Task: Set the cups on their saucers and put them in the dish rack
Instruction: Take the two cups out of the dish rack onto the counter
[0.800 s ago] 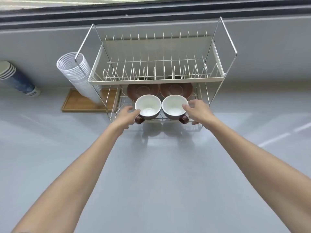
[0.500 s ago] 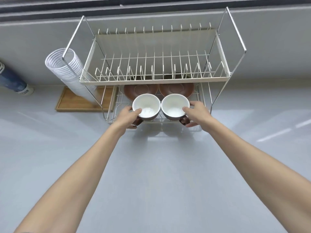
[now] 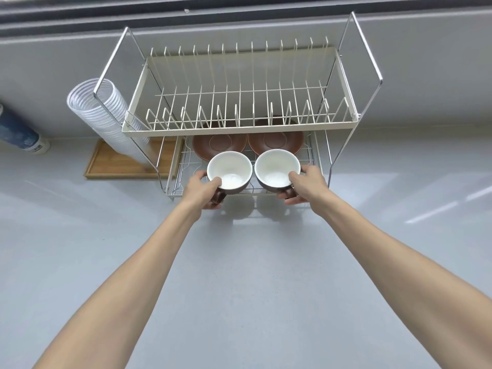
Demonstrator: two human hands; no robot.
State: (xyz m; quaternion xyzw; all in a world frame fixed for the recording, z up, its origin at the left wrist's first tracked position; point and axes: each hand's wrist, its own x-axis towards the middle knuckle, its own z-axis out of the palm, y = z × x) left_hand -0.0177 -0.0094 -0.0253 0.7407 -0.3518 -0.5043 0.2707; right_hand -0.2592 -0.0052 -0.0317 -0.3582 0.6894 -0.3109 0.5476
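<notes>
Two brown cups with white insides stand side by side at the front of the dish rack's lower shelf [image 3: 183, 166]. My left hand [image 3: 203, 190] grips the left cup [image 3: 229, 170] by its rim and handle. My right hand [image 3: 303, 186] grips the right cup [image 3: 277, 167] the same way. Behind the cups, two brown saucers, the left saucer [image 3: 215, 145] and the right saucer [image 3: 279, 141], lie flat on the same shelf under the upper tier. The cups are in front of the saucers, not on them.
The two-tier wire dish rack [image 3: 239, 129] stands against the grey back wall, its upper tier bare. A stack of clear plastic cups [image 3: 106, 115] lies tilted on a wooden tray [image 3: 111, 163] to its left. A blue paper cup stack [image 3: 21, 134] lies far left.
Both hands have closed more firmly around the cups, thumbs over the rims. The view has come closer to the rack. The cups stay at the front of the lower shelf.
</notes>
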